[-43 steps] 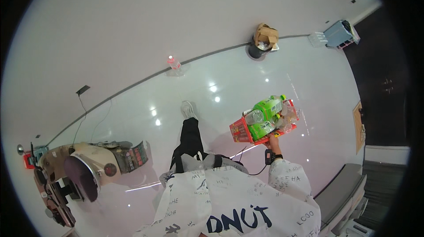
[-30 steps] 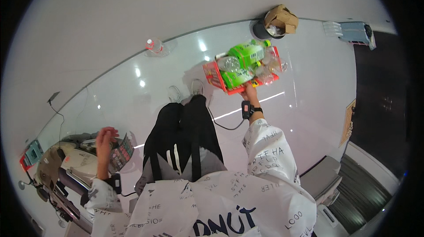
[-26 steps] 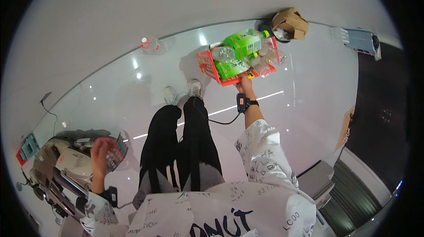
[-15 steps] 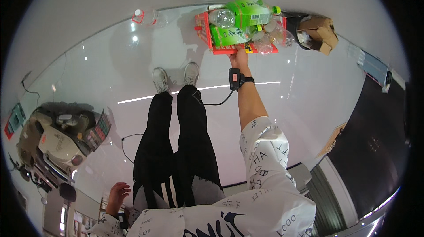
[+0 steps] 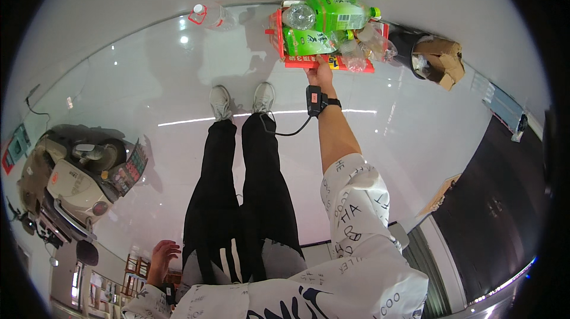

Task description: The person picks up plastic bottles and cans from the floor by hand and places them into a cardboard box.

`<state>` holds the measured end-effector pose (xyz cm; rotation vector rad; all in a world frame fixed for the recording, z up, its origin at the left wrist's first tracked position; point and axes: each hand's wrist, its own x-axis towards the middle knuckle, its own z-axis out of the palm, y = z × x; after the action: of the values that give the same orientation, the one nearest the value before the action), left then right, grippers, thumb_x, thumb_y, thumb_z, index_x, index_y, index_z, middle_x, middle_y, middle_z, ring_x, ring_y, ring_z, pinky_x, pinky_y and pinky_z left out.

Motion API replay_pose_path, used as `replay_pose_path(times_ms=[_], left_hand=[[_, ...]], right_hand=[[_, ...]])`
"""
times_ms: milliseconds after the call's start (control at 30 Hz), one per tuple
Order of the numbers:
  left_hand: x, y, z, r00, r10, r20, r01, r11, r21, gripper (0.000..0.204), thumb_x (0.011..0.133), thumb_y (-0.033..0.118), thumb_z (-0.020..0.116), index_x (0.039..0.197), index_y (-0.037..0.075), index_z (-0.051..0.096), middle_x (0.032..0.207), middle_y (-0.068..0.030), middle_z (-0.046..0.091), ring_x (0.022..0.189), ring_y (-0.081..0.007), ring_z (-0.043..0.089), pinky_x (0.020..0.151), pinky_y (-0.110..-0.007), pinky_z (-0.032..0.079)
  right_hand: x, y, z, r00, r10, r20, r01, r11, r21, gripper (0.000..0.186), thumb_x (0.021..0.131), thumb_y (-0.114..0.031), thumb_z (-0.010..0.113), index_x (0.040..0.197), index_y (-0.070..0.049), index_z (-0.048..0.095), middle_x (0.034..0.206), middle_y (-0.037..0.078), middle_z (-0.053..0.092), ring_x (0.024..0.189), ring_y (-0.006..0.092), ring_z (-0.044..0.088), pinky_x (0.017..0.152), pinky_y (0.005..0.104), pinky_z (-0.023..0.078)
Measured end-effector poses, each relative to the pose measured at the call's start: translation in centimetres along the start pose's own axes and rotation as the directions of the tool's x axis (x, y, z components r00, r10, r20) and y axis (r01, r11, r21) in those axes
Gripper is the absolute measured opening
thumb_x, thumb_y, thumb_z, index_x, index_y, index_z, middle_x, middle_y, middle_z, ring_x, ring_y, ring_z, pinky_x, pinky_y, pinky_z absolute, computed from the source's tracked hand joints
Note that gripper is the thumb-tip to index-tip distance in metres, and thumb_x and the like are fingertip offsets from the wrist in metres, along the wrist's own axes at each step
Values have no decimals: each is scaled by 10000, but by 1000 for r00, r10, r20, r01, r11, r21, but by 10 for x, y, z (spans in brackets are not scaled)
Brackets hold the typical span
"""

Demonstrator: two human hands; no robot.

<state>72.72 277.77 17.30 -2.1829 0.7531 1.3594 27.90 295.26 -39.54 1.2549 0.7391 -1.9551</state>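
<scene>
My right arm reaches forward, and my right hand (image 5: 321,73) is closed round the near edge of a red crate (image 5: 276,32), whose front carries a printed red panel. Heaped in the crate are two large green-labelled bottles, an upper one (image 5: 338,13) and a lower one (image 5: 309,41), both with green caps. Several clear plastic bottles lie among them, one round base (image 5: 299,16) at the left and crumpled ones at the right. Beside my left hip hangs my left hand (image 5: 164,258), open, its fingers loosely bent and holding nothing. The right hand's fingertips are partly hidden.
A large clear bottle (image 5: 211,16) with a red handle stands by the wall, left of the crate. Right of the crate is a black bin (image 5: 405,49) holding torn cardboard (image 5: 446,62). A beige scooter (image 5: 77,188) is at the left; a dark mat (image 5: 490,200) lies right.
The view has shifted slightly, so the clear bottle and the bin appear farther right. My right hand stays on the crate's near edge; my left hand still hangs at my side.
</scene>
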Motion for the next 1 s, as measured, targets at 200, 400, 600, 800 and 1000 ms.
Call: replay_pose_path(times_ms=[200,400,600,800,1000], left_hand=[[33,-31,1,1000,-28,7,29,1000,-13,160,872,136,493,966,36,575,850,-100,641,763,-201,635,629,-285,496],[69,-5,18,997,61,45,-63,997,38,167,875,145,487,963,35,577,843,-105,636,761,-192,628,639,-286,498],[216,41,20,966,152,210,-193,963,187,155,868,178,509,951,70,584,848,-53,616,744,-163,585,659,-286,468],[318,200,82,920,155,359,-368,654,661,206,833,207,527,962,57,583,767,-26,565,681,-140,517,636,-279,437],[399,394,87,820,-92,565,-569,-20,822,334,808,198,557,1043,-32,613,989,-97,651,860,-169,574,788,-313,452]], right_hand=[[19,-21,17,998,64,9,-62,988,-145,209,916,-106,446,1102,-17,480,1072,128,563,1009,267,563,803,436,539],[24,-26,28,994,47,94,-31,984,-173,177,906,-90,442,1046,12,475,1093,159,518,1032,292,532,895,450,493],[-7,22,-46,982,-2,191,41,979,-198,434,949,-165,394,1317,18,256,1308,212,389,1119,371,494,953,445,444],[-69,66,-196,998,33,48,-16,947,-321,363,946,-242,411,1239,-30,445,1054,131,586,902,251,601,794,334,505],[-101,186,-283,914,-74,-400,-56,951,-303,317,921,-233,395,1128,-31,526,988,152,603,845,293,621,726,394,529]])
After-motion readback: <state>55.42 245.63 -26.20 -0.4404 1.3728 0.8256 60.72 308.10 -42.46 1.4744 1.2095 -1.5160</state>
